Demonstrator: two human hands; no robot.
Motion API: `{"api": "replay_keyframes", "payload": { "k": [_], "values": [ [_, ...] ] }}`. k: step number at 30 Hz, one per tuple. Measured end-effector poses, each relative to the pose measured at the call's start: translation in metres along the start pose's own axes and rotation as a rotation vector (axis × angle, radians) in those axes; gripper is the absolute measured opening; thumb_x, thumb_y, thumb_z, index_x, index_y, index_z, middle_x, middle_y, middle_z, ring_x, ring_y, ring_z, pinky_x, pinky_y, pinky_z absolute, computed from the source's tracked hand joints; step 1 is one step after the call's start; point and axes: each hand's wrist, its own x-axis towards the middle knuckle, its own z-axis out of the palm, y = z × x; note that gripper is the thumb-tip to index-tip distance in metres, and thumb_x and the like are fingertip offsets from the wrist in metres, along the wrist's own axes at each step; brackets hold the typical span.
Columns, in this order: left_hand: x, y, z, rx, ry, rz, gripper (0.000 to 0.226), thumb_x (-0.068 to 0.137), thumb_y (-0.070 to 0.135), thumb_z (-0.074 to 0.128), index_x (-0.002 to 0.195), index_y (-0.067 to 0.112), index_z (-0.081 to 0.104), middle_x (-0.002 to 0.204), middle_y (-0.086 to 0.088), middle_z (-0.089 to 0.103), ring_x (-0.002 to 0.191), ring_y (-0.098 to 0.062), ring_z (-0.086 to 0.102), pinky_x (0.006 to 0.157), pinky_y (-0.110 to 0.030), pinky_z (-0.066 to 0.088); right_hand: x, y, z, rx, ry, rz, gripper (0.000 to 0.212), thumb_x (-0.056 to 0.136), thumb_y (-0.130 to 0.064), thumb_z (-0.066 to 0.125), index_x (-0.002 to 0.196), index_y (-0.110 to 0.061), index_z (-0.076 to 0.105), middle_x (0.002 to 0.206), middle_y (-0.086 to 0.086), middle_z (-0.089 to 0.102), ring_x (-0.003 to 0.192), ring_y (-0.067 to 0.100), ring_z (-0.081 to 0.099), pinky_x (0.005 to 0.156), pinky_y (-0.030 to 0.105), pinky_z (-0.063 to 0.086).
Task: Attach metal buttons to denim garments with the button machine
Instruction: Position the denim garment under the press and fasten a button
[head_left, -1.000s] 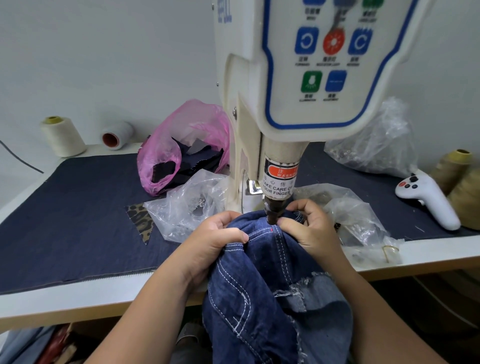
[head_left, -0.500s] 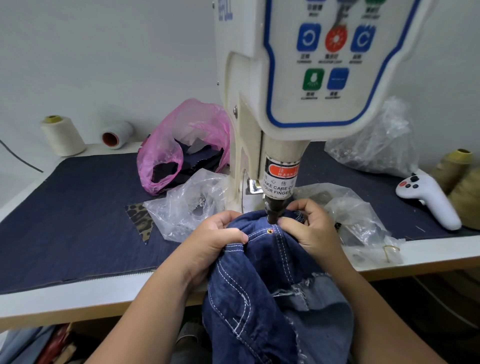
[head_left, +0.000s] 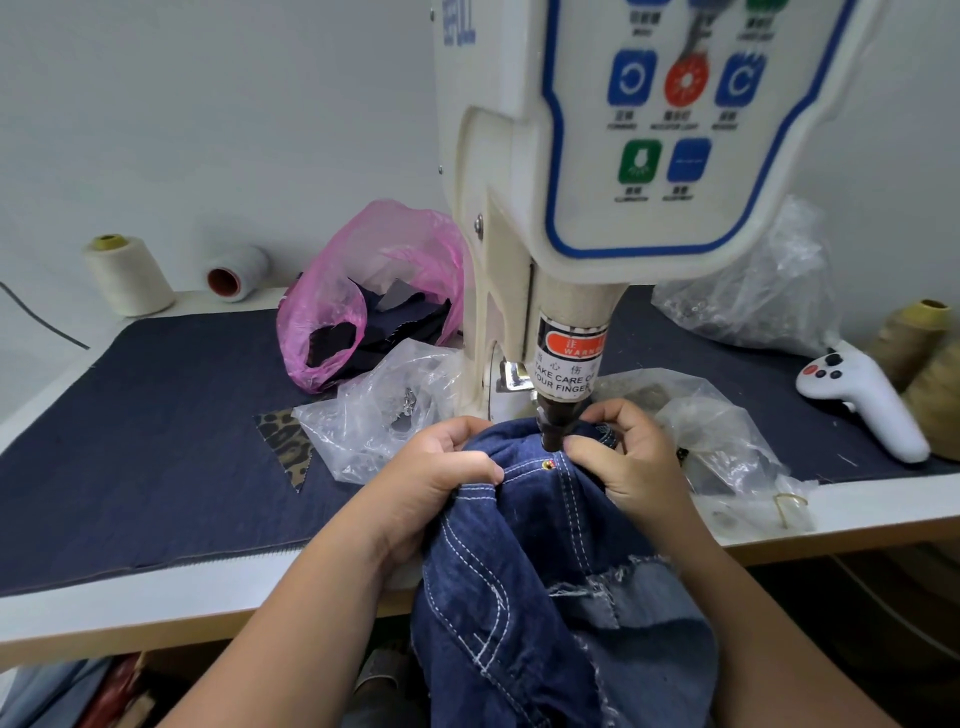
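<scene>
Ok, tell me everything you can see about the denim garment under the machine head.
The denim garment is dark blue with pale double topstitching and a frayed, lighter patch lower down. It is bunched over the table edge beneath the button machine punch and hangs toward the floor. A small metal button sits on the seam just in front of the punch tip. The left hand grips one fold and the right hand pinches the other side.
</scene>
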Motion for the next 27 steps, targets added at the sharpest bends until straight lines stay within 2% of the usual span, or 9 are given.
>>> {"api": "replay_keyframes", "payload": {
  "k": [4, 9, 14, 17, 20, 23, 25, 27],
  "values": [
    [-0.003, 0.014, 0.004, 0.066, -0.052, 0.011, 0.059, 0.05, 0.01, 0.07, 0.108, 0.004, 0.064, 0.098, -0.022, 0.072, 0.084, -0.033, 0.068, 0.077, -0.039, 0.055, -0.006, -0.011, 0.0, 0.079, -0.02, -0.01, 0.022, 0.078, 0.005, 0.07, 0.083, -0.016, 0.063, 0.07, -0.001, 0.069, 0.062, 0.009, 0.063, 0.055, 0.019, 0.051],
    [-0.012, 0.02, 0.011, 0.101, -0.062, -0.037, 0.054, 0.059, 0.001, 0.058, 0.113, -0.002, 0.059, 0.092, -0.025, 0.069, 0.082, -0.036, 0.063, 0.078, -0.042, 0.051, -0.016, -0.029, -0.001, 0.046, -0.031, 0.01, 0.015, 0.063, -0.017, 0.067, 0.072, -0.028, 0.066, 0.066, -0.008, 0.065, 0.061, 0.005, 0.059, 0.055, 0.017, 0.049],
    [-0.033, 0.012, 0.021, 0.046, -0.069, -0.033, 0.058, 0.058, -0.003, 0.054, 0.116, -0.008, 0.058, 0.091, -0.026, 0.066, 0.08, -0.034, 0.06, 0.071, -0.037, 0.049, -0.044, -0.034, -0.006, 0.16, -0.063, 0.095, 0.019, 0.055, -0.022, 0.074, 0.071, -0.03, 0.068, 0.067, 0.0, 0.066, 0.061, 0.012, 0.062, 0.052, 0.022, 0.051],
    [-0.049, 0.007, 0.027, 0.061, -0.066, -0.007, 0.055, 0.054, -0.004, 0.053, 0.109, -0.009, 0.06, 0.088, -0.024, 0.065, 0.074, -0.03, 0.06, 0.064, -0.032, 0.047, -0.066, -0.036, -0.008, 0.279, -0.083, 0.126, 0.028, 0.046, -0.025, 0.079, 0.071, -0.027, 0.068, 0.071, 0.005, 0.066, 0.06, 0.016, 0.063, 0.051, 0.024, 0.051],
    [-0.069, 0.008, 0.035, 0.039, -0.073, 0.006, 0.047, 0.052, -0.006, 0.053, 0.098, -0.002, 0.065, 0.085, -0.022, 0.066, 0.071, -0.028, 0.061, 0.063, -0.031, 0.046, -0.088, -0.039, -0.011, 0.365, -0.099, 0.155, 0.033, 0.045, -0.022, 0.08, 0.075, -0.025, 0.068, 0.075, 0.01, 0.067, 0.061, 0.02, 0.065, 0.051, 0.027, 0.052],
    [-0.084, 0.013, 0.041, -0.041, -0.108, 0.02, 0.042, 0.053, -0.006, 0.053, 0.092, 0.002, 0.066, 0.084, -0.022, 0.065, 0.068, -0.028, 0.062, 0.064, -0.032, 0.048, -0.108, -0.043, -0.013, 0.367, -0.182, 0.157, 0.033, 0.053, -0.028, 0.08, 0.084, -0.023, 0.069, 0.087, 0.013, 0.071, 0.073, 0.023, 0.067, 0.059, 0.029, 0.054],
    [-0.092, 0.019, 0.043, -0.115, -0.143, 0.023, 0.044, 0.053, -0.006, 0.053, 0.095, 0.0, 0.063, 0.087, -0.026, 0.064, 0.072, -0.032, 0.062, 0.069, -0.036, 0.049, -0.122, -0.044, -0.01, 0.419, -0.297, 0.19, 0.039, 0.06, -0.031, 0.082, 0.095, -0.021, 0.071, 0.102, 0.014, 0.073, 0.086, 0.023, 0.07, 0.068, 0.027, 0.056],
    [-0.1, 0.026, 0.046, -0.179, -0.18, 0.021, 0.051, 0.05, -0.005, 0.057, 0.1, -0.001, 0.063, 0.091, -0.03, 0.063, 0.078, -0.037, 0.062, 0.077, -0.043, 0.051, -0.135, -0.047, -0.007, 0.403, -0.312, 0.194, 0.04, 0.062, -0.032, 0.084, 0.1, -0.022, 0.074, 0.11, 0.013, 0.073, 0.097, 0.021, 0.072, 0.073, 0.023, 0.056]
  ]
}}
